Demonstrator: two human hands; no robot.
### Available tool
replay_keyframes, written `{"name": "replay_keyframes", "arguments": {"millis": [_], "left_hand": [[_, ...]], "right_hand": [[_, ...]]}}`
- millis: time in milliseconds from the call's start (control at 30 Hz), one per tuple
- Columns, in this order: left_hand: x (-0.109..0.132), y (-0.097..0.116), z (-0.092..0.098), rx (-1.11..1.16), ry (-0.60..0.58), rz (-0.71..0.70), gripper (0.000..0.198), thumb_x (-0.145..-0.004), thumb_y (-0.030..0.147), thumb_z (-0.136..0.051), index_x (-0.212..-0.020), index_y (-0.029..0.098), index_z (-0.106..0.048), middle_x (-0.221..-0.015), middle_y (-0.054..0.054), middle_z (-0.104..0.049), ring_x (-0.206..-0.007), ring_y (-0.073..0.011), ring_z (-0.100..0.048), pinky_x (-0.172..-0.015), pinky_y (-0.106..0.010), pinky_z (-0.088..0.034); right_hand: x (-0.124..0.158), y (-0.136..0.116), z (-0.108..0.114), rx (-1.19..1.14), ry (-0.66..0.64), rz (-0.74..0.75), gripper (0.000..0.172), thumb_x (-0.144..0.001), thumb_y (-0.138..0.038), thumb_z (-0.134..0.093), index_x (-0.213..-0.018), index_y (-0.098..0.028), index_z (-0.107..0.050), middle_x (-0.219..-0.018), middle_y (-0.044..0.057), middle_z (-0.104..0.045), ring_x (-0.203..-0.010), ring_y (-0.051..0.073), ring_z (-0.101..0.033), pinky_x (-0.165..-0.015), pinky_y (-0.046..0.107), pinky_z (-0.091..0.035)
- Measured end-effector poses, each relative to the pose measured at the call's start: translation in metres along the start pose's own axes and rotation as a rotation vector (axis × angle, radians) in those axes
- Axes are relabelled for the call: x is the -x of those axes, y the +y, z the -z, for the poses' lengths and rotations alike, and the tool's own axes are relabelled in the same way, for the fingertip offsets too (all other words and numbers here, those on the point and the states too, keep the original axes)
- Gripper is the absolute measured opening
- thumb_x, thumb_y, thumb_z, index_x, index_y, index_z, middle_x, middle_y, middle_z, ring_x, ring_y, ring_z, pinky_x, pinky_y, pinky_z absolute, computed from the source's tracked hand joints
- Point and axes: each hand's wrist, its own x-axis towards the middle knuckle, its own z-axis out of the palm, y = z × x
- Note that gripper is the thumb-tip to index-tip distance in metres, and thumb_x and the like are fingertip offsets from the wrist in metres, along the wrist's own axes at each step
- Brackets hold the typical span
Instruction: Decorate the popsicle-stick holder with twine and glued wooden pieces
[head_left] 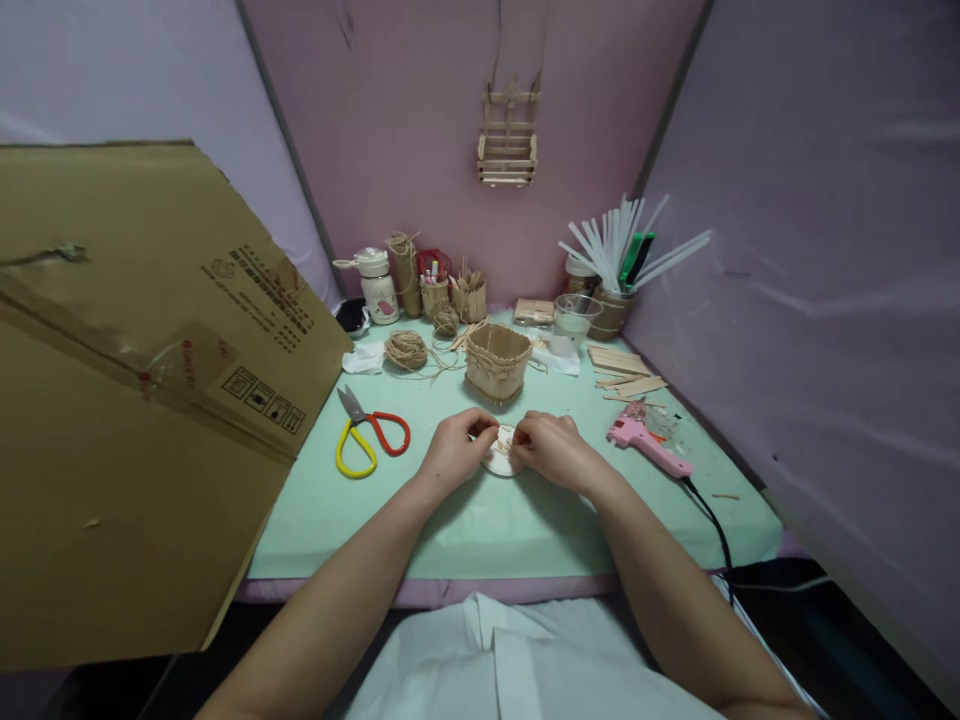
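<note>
A small round white disc lies on the table between my hands, with a few small light-brown bits on it. Over its left side, my left hand has its fingertips pinched together. My right hand is closed in a pinch at the disc's right side. Whatever is between the fingers is too small and too hidden to name. Just behind the hands stands a wooden-stick basket with a braided twine rim. Scissors with one yellow and one red handle lie open, left of my left hand.
A pink glue gun with a black cord lies right. Wooden sticks, a twine ball, a clear cup, a pot of white glue sticks and a white bottle stand behind. A large cardboard box fills the left.
</note>
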Motion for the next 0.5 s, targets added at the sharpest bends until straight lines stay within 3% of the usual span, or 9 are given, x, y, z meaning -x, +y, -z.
{"name": "replay_keyframes", "arguments": {"millis": [100, 200, 267, 367, 500], "left_hand": [[0.0, 0.003, 0.001, 0.326, -0.038, 0.165, 0.011, -0.071, 0.024, -0.068, -0.078, 0.016, -0.069, -0.075, -0.004, -0.07, -0.07, -0.0139, -0.061, -0.066, -0.024, -0.045], [0.001, 0.007, 0.003, 0.669, -0.175, 0.324, 0.021, -0.069, 0.029, -0.076, -0.082, 0.013, -0.069, -0.082, -0.007, -0.071, -0.069, -0.0113, -0.061, -0.065, -0.023, -0.046], [0.002, 0.01, 0.003, 0.79, -0.222, 0.349, 0.028, -0.064, 0.028, -0.082, -0.085, 0.013, -0.07, -0.084, -0.007, -0.071, -0.069, -0.0101, -0.061, -0.067, -0.022, -0.048], [0.005, 0.014, 0.0, 0.816, -0.175, 0.323, 0.034, -0.058, 0.027, -0.087, -0.084, 0.014, -0.07, -0.08, -0.005, -0.071, -0.069, -0.01, -0.061, -0.066, -0.022, -0.047], [0.008, 0.016, -0.005, 0.76, -0.105, 0.299, 0.032, -0.058, 0.034, -0.086, -0.078, 0.014, -0.07, -0.074, -0.003, -0.068, -0.068, -0.011, -0.061, -0.065, -0.022, -0.046]], "right_hand": [[-0.001, 0.004, 0.001, -0.382, 0.209, 0.092, 0.013, -0.086, -0.026, -0.054, -0.077, -0.02, -0.06, -0.086, 0.002, -0.062, -0.081, 0.016, -0.055, -0.076, 0.03, -0.036], [-0.004, 0.004, -0.003, -0.842, 0.347, 0.164, 0.017, -0.084, -0.036, -0.061, -0.077, -0.021, -0.06, -0.082, 0.001, -0.059, -0.077, 0.015, -0.053, -0.071, 0.028, -0.04], [-0.006, 0.001, -0.009, -1.063, 0.345, 0.129, 0.02, -0.081, -0.04, -0.065, -0.078, -0.021, -0.061, -0.078, -0.001, -0.059, -0.073, 0.014, -0.052, -0.068, 0.027, -0.041], [-0.009, -0.007, -0.019, -1.34, 0.304, 0.0, 0.025, -0.074, -0.043, -0.072, -0.078, -0.02, -0.062, -0.073, -0.002, -0.059, -0.066, 0.013, -0.051, -0.064, 0.026, -0.041], [-0.008, -0.017, -0.027, -1.505, 0.275, -0.116, 0.03, -0.067, -0.043, -0.078, -0.074, -0.019, -0.061, -0.069, -0.003, -0.059, -0.063, 0.012, -0.052, -0.06, 0.026, -0.041]]}}
